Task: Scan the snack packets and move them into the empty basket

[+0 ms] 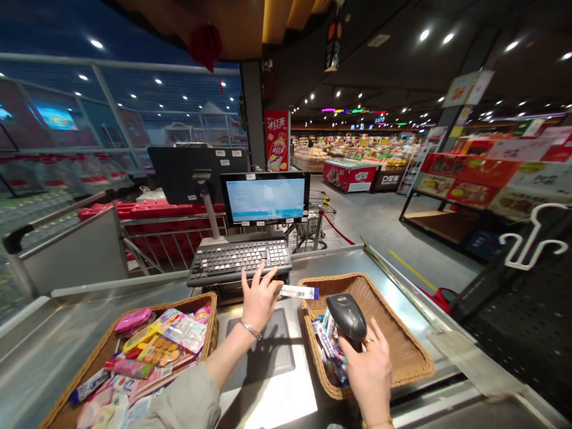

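My right hand (370,363) is wrapped around a black barcode scanner (347,316) above the right wicker basket (402,333). Between the thumb and a finger of my left hand (260,301) is a slim white packet (297,291) with a blue end and a barcode on its side. Its other fingers are spread near the front edge of the black keyboard (241,259). The packet points right, toward the scanner head, with a gap between them. Several small packets (328,342) lie at the left side of the right basket, partly hidden by the scanner and my hand.
A left wicker basket (212,322) holds many colourful sweets and packets, partly covered by my sleeve. Behind the keyboard stands a lit monitor (268,199), with a second screen (187,173) turned away. The metal counter (277,387) runs underneath. A white hook (531,244) hangs at right.
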`<action>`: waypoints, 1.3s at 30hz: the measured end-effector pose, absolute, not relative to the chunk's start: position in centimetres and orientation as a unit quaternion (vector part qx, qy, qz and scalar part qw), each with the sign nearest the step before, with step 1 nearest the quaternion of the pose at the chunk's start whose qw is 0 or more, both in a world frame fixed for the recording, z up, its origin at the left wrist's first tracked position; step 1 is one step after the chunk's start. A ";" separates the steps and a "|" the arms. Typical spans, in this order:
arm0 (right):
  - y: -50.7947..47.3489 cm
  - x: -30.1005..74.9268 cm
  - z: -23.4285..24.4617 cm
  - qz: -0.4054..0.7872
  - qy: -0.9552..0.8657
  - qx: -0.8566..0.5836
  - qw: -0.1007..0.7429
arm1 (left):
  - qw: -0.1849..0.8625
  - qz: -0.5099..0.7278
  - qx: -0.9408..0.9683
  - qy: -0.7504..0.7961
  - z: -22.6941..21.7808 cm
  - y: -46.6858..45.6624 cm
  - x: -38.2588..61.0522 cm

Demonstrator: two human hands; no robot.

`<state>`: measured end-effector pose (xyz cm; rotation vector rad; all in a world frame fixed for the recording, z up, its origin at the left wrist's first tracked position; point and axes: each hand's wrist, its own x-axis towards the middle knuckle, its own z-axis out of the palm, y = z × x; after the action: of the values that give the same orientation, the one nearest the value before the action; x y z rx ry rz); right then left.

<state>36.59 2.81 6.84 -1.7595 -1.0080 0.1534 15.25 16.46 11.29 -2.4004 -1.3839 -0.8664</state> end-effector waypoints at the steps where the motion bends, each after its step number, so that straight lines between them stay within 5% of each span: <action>1: 2.7 36.9 6.8 0.062 -0.413 -0.741 0.525 | 0.117 -0.295 -0.824 -0.469 11.3 16.5 15.6; 18: 0.7 40.3 5.6 0.025 -0.304 -0.780 0.547 | 0.106 -0.259 -0.874 -0.397 10.4 17.7 21.9; 39: 4.9 31.0 6.8 0.145 -0.468 -0.696 0.526 | 0.094 -0.273 -0.773 -0.565 10.0 14.1 6.7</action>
<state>31.00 4.90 6.83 -1.6635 -1.1192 0.3469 6.65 14.08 9.95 -2.2933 -1.6762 -0.8086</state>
